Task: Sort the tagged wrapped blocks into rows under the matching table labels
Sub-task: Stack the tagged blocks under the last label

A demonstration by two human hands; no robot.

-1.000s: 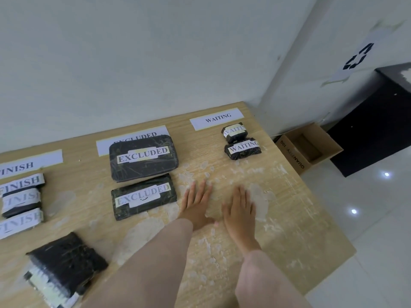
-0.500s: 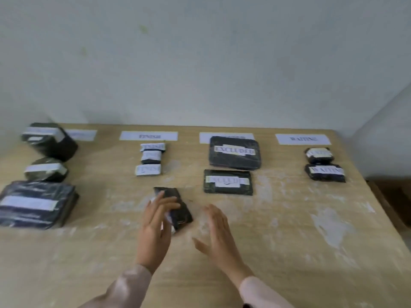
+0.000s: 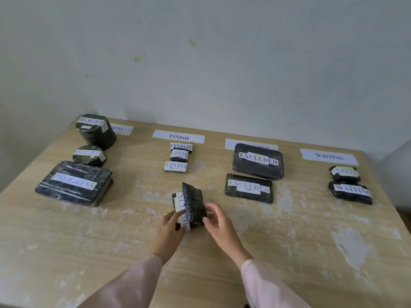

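Note:
A black wrapped block [image 3: 193, 204] with a white tag reading EXCLUDED stands on its edge at the table's middle. My left hand [image 3: 170, 232] grips its left side at the tag, and my right hand [image 3: 220, 223] grips its right side. Under the EXCLUDED table label [image 3: 230, 144] lie two flat blocks, a large one [image 3: 258, 161] and a thinner one [image 3: 249, 188]. Three small blocks [image 3: 179, 157] sit under the FINISH label [image 3: 178, 136]. Two blocks [image 3: 348, 185] lie under the WAITING label [image 3: 329, 156]. Three PROGRESS blocks [image 3: 74, 183] line the left side.
The wooden table [image 3: 311, 241] is scuffed with white patches and meets a pale wall at its far edge. Its right edge drops away near the WAITING row. The PROGRESS label [image 3: 121, 129] is partly covered by a round block [image 3: 95, 131].
My view swung left from the table's right part to the whole table. Both hands left the bare tabletop, reached the loose block and now hold it up on its edge.

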